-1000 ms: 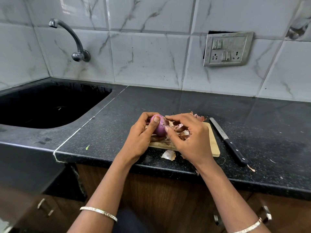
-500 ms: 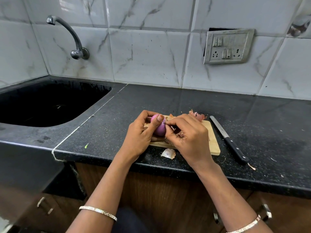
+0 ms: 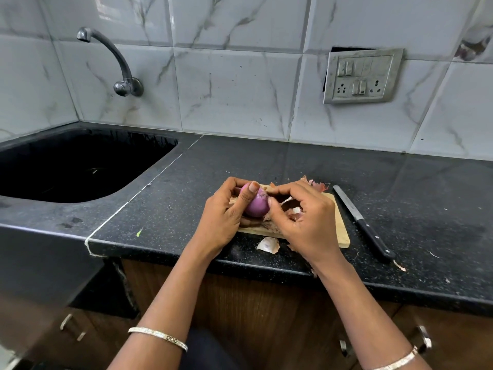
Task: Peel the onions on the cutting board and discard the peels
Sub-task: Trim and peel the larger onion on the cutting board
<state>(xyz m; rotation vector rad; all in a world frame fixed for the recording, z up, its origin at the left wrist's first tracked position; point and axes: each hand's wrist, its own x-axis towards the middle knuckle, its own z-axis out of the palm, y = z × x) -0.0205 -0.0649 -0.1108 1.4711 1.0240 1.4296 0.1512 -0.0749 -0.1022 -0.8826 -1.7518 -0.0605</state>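
The left hand (image 3: pixel 221 220) curls its fingers round the purple onion (image 3: pixel 257 206) above the cutting board (image 3: pixel 339 225). The right hand (image 3: pixel 306 222) pinches the onion's right side with bent fingers.

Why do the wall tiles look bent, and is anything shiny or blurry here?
Head view: the wide lens bows the wall tiles near the edges; light glares off the countertop; onion, left hand and right hand look sharp; lower-left corner smeared.

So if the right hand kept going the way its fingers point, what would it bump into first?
The red onion gripped by the left hand: the right hand aims its fingertips at it, and they seem to touch it already.
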